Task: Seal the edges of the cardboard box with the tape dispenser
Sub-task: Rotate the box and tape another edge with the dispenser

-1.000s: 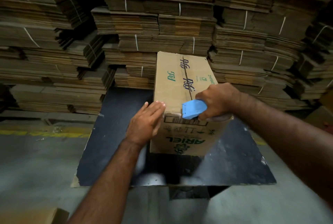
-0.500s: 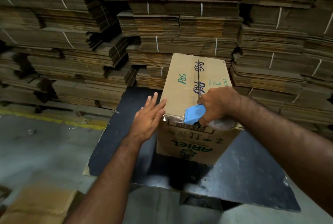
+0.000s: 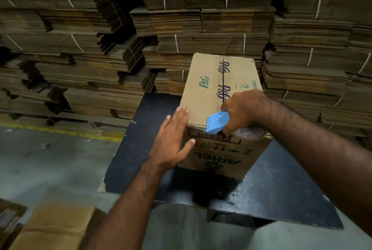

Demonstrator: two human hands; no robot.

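A big brown cardboard box (image 3: 209, 96) with green and blue letters stands on a flat black desk (image 3: 141, 141). The top flaps of the box are closed, and a dark line runs down the middle where they meet.

The right hand (image 3: 244, 112) has its fingers curled tight around a light blue plastic tape dispenser (image 3: 216, 123). The tape dispenser sits at the near top edge of the box, close to the middle line. Its blue front end points to the left and touches the cardboard right at that edge. A round roll of clear tape (image 3: 250, 134) peeks out just under the right hand.

The left hand (image 3: 171, 145) is wide and flat, with the fingers straight and a little spread. It holds nothing. It is at the near left corner of the box, with the fingertips up by the top edge and the thumb lying across the front side. I cannot tell how hard it pushes on the box.

Behind the desk are tall stacks of flat brown cardboard sheets (image 3: 201, 20), tied in bundles with thin white string. The gray concrete floor (image 3: 50, 159) has a worn yellow painted line (image 3: 60, 132). More loose brown cardboard pieces (image 3: 54, 227) lie on the floor at the bottom left.
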